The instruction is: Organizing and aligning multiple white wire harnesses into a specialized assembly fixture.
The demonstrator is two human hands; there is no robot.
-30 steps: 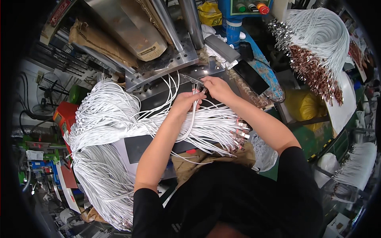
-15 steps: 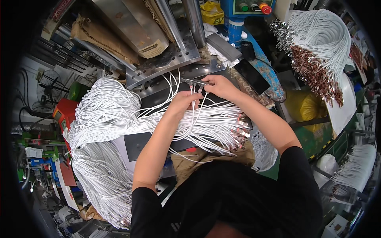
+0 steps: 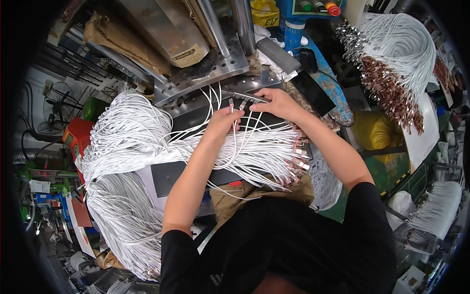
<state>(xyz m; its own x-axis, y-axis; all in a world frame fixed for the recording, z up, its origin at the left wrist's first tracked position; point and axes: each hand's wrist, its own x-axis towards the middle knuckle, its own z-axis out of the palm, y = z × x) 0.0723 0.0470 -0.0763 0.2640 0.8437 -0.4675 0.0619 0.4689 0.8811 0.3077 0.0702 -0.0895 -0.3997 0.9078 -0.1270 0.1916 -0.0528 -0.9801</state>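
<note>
My left hand (image 3: 224,121) is closed, its fingers pinching a white cable (image 3: 234,131) just below the metal-ended connector (image 3: 231,102). Across from it, my right hand (image 3: 278,104) grips the right end of a narrow metal bar (image 3: 248,96), thumb and fingers pressed together. Another cable's connector (image 3: 242,105) stands against the bar between my hands. Beneath them spreads a thick bundle of white cables (image 3: 254,152), its connectors (image 3: 297,159) fanned out on the right. Several cables run up from the bundle to the perforated metal plate (image 3: 196,85).
Large coils of white cable (image 3: 129,127) lie at the left. Steel posts (image 3: 243,24) rise behind the plate, near a blue control box with buttons (image 3: 313,9). A dark phone-like slab (image 3: 314,93) lies right of my hands. More cables (image 3: 399,54) hang at the far right.
My right hand and the metal bar have shifted slightly right, and the bar's right end is farther from my left hand. My left hand has drawn a little left and down, exposing the connectors more.
</note>
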